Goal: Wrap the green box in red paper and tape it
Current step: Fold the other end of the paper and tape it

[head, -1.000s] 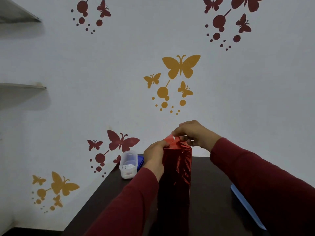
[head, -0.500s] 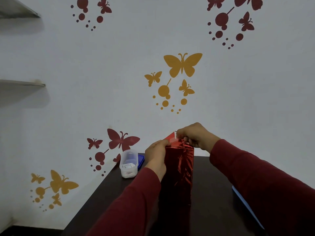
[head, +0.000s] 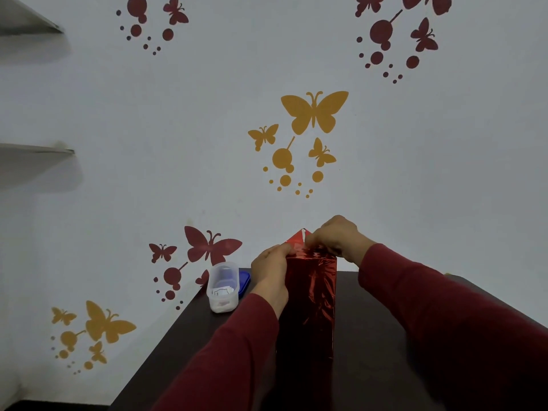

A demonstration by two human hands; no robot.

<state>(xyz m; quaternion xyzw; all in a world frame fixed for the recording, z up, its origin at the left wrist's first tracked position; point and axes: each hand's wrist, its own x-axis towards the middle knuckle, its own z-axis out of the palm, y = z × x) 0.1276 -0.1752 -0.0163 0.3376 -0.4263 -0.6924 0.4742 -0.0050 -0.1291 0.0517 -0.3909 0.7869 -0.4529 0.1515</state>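
Change: flap [head: 297,239] stands taller than a second ago, pinched by right hand [head: 335,237].
Left hand [head: 271,266]: box [head: 308,307] top gripped.
Box: upright at lower centre, covered in red foil.

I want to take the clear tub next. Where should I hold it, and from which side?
Judging by its pose, grip the tub around its narrow upright walls, coming from above with the left hand. It stands open-topped near the table's left edge, beside that hand.
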